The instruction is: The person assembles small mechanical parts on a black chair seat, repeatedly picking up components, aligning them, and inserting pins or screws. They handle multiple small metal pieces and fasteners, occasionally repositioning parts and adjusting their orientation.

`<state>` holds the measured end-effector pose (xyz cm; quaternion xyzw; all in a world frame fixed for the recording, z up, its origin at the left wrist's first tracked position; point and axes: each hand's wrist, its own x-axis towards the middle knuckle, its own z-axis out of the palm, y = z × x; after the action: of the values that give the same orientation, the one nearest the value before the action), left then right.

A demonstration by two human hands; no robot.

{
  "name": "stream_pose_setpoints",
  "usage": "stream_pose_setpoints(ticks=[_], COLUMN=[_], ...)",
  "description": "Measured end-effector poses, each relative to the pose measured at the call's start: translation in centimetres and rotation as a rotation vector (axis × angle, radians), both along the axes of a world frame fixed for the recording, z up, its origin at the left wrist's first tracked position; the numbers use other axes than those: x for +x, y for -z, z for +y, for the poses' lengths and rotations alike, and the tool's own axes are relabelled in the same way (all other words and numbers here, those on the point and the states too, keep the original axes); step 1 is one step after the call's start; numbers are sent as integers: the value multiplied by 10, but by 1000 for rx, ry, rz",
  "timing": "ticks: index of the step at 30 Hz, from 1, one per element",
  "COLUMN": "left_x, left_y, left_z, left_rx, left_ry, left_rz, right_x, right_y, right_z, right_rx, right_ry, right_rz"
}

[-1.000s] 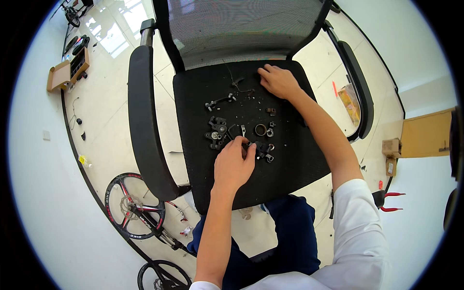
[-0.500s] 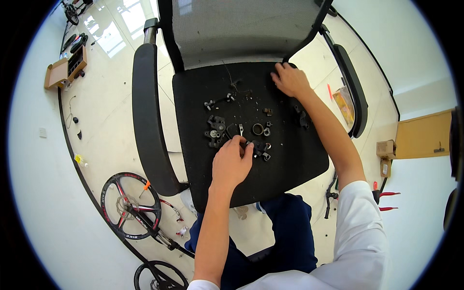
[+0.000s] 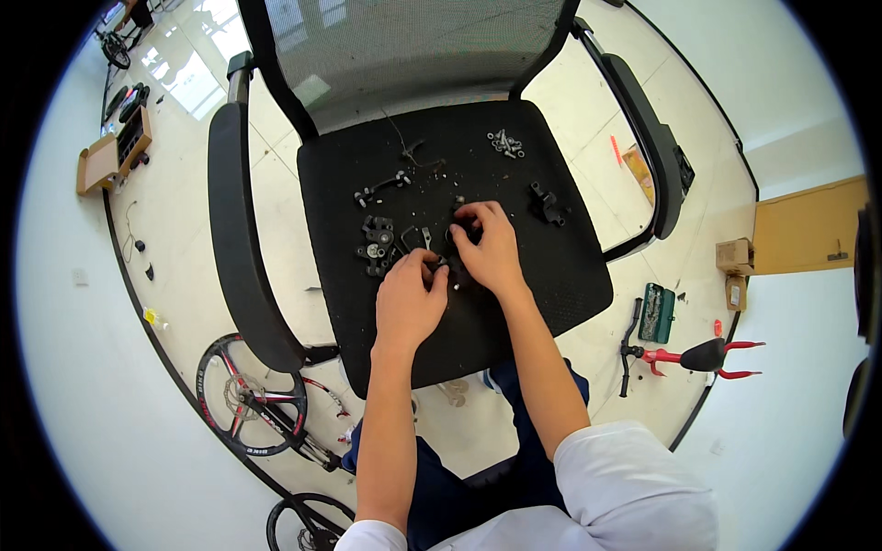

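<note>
My left hand is over the middle of the black chair seat, its fingers curled and closed at a small dark part mostly hidden under the fingertips. Close beside it, my right hand bends its fingers down around small parts that I cannot make out. Left of the hands lies a cluster of black brake-caliper-like parts, with a thin silver piece nearer the fingers. Farther back rests a black bar with silver bolts. A black bracket lies to the right.
Bolts and washers form a pile at the seat's back right. Armrests flank the seat; a mesh backrest rises behind. On the floor are a spoked wheel, a green toolbox, a red fork and an open cardboard box.
My right hand has come from the seat's back right corner to the middle, beside my left hand. The pile of bolts it covered now shows. The view has shifted slightly.
</note>
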<state>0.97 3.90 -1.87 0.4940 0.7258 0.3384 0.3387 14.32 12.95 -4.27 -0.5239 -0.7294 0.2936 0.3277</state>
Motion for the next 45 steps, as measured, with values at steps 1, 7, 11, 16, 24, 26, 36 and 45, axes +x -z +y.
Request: stream_pose_setpoints(ticks=[1, 7, 11, 16, 24, 26, 36, 45], left_x=[0, -2, 8, 4, -23, -30, -44, -29], left_y=[-2, 1, -6, -5, -18, 1, 10, -29], left_z=[0, -7, 0, -1, 31, 82, 154, 87], left_rx=[-8, 36, 0, 48, 311, 304, -84, 233], left_ry=[9, 11, -2, -83, -196, -118, 116, 23], left_rz=[-15, 15, 29, 28, 209, 340, 725, 623], right_x=[0, 0, 10, 5, 4, 15, 15, 29], right_y=[4, -8, -4, -6, -9, -4, 10, -27], right_z=[-1, 10, 11, 15, 22, 24, 38, 43], right_rx=[45, -110, -137, -91, -155, -181, -104, -387], right_ry=[7, -129, -180, -193, -261, -233, -366, -146], right_rz=[-20, -26, -49, -25, 65, 22, 99, 127])
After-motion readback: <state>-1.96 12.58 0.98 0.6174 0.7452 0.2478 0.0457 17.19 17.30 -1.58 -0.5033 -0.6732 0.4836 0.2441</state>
